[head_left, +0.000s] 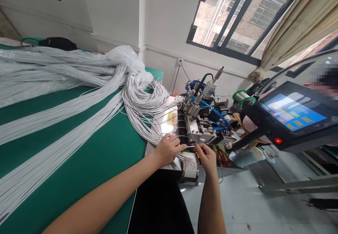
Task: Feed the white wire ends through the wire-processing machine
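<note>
Between my two hands runs a short stretch of white cable (191, 146). My left hand (169, 150) pinches it with thumb and fingers, just above a bunch of cable ends (186, 159) with reddish tips. On the other side, my right hand (206, 156) grips the same cable near its end with closed fingertips. Just beyond both hands stands a metal machine (196, 121) with blue air hoses and a dark feed track (182, 121). Several white cables lead onto that track. A large coil of white cables (145, 96) lies to the left of the machine.
Long bundles of white cable (66, 146) stretch across the green table (113, 170). At right, a touchscreen panel (293, 111) juts out on an arm. A solder wire spool (241, 97) and red-handled scissors (224, 158) are near the machine. Part of another person shows at far right.
</note>
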`<state>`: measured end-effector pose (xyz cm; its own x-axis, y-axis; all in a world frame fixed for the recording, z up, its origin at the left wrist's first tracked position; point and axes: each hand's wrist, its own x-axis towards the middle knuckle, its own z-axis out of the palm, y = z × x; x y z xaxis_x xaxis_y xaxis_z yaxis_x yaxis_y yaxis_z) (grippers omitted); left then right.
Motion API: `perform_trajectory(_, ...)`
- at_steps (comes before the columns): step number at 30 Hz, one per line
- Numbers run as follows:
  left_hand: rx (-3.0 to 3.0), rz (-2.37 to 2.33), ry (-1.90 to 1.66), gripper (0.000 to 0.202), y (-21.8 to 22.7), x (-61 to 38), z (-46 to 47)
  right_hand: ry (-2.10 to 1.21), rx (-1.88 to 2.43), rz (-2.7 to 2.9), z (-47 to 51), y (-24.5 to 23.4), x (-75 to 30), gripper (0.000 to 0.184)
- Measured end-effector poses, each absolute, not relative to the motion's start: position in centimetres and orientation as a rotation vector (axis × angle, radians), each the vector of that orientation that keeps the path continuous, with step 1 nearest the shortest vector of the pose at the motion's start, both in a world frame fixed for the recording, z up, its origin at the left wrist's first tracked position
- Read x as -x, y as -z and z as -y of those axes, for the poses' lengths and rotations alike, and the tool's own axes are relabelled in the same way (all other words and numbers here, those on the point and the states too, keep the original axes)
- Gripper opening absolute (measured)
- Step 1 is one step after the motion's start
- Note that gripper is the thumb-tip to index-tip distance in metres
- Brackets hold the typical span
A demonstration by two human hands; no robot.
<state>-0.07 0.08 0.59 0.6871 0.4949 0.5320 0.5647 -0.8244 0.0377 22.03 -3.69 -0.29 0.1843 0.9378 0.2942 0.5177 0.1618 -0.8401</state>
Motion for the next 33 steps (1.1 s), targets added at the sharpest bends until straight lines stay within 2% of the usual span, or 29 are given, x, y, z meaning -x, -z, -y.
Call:
perform_trajectory(4,2.791,0.952,0.756,0.042,-0.7,0.0,0.0,-0.513,1.523,1.541,3.0,0.9,-22.2,0.031)
perform_trajectory(10,2.829,1.038,0.718,0.041,-0.7,-0.1,0.0,-0.757,1.409,1.429,2.1,2.0,-22.3,0.032)
perform_trajectory(15,2.835,1.022,0.73,0.043,-0.7,0.0,0.1,-0.783,1.395,1.346,2.1,2.9,-22.3,0.034)
perform_trajectory(22,2.847,1.073,0.707,0.04,-0.7,-0.2,0.1,-1.029,1.353,1.171,2.1,3.1,-22.2,0.035)
perform_trajectory(33,2.853,1.049,0.77,0.04,-0.5,0.0,0.0,-1.057,1.363,1.056,2.9,3.1,-21.4,0.042)
